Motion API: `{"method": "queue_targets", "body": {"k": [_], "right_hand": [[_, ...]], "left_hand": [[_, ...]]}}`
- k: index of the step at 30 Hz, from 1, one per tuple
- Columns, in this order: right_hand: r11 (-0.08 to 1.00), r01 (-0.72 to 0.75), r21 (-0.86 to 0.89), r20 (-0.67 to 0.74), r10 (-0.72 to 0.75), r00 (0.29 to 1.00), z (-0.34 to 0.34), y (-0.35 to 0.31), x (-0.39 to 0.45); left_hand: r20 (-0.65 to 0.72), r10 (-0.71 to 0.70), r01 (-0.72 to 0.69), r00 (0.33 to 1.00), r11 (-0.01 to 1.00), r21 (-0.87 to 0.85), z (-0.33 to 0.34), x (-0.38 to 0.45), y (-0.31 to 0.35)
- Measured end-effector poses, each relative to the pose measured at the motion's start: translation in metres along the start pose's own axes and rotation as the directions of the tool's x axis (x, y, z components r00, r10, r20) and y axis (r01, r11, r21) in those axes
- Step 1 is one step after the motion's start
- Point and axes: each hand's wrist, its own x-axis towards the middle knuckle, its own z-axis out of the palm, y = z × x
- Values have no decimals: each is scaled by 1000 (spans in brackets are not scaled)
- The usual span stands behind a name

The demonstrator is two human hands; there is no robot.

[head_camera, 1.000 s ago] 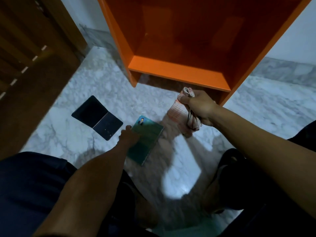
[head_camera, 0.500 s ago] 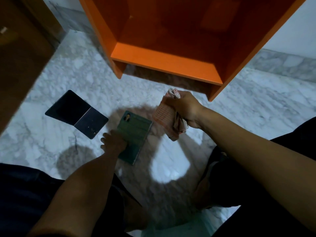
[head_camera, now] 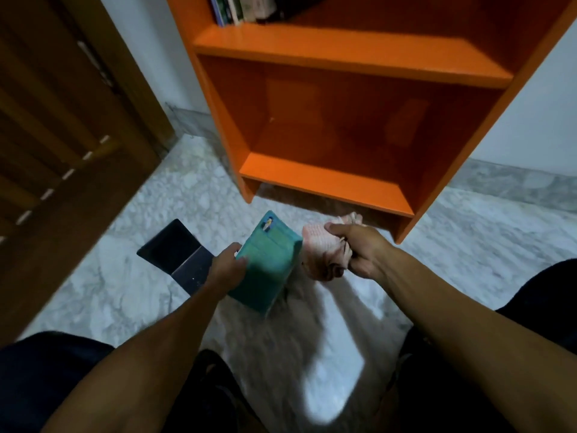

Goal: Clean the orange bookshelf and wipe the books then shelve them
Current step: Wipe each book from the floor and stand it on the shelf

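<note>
1. The thin teal-green softcover book is held off the marble floor, tilted, in the left hand; its left edge is gripped, thumb laid on the cover.
2. A crumpled pinkish-white cloth is bunched in the right hand, fingers curled tightly round it. Cloth and book are just beside each other; contact cannot be told because of motion blur.
3. A dark navy flat book lies on the floor behind the left hand, seemingly not yet picked up.
4. The glossy orange bookshelf stands directly ahead. Nothing is seen in its lower compartment; several upright books are seen at the left of the compartment above.
5. Step judged in hand: wiping the teal book before shelving.
6. For a good wipe, the book should be kept firmly pinched at the spine side so the cover is not buckled under pressure.
7. The cloth should be drawn flat across the cover in one direction, away from the gripping thumb, then the book turned for the back and edges.
8. A thin softcover is likely to flex; light pressure is advised.
</note>
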Motion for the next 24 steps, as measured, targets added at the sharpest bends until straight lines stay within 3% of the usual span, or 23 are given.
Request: {"method": "queue_targets", "body": {"k": [3,7,10,13,17,20,22,24], "right_hand": [[997,-9,71,3,9,1000,0,-7,-10],[980,94,173,-33,-89,995,4,-13,-11],[951,294,97,-90,-286,954,12,-23,-15],[840,542,-41,-84,-543,835,25,-33,-36],[551,760,-345,16,-806,592,47,-47,-73],[242,842,-481,116,-935,335,74,-70,-94],[0,808,-589,275,-940,200,95,-85,-96],[-239,674,-699,462,-870,170,112,-92,-93]], "left_hand": [[-61,43,-53,997,983,-174,-33,-7,28],[-83,115,-138,990,926,-352,-82,-24,72],[-94,167,-192,981,874,-446,-108,-42,92],[-136,193,-237,972,792,-563,-116,-66,105],[-217,240,-324,946,712,-623,-102,-93,118],[-243,287,-376,927,690,-619,-90,-107,127],[-244,312,-395,918,670,-628,-84,-111,133],[-247,320,-401,915,637,-658,-83,-113,139]]}}
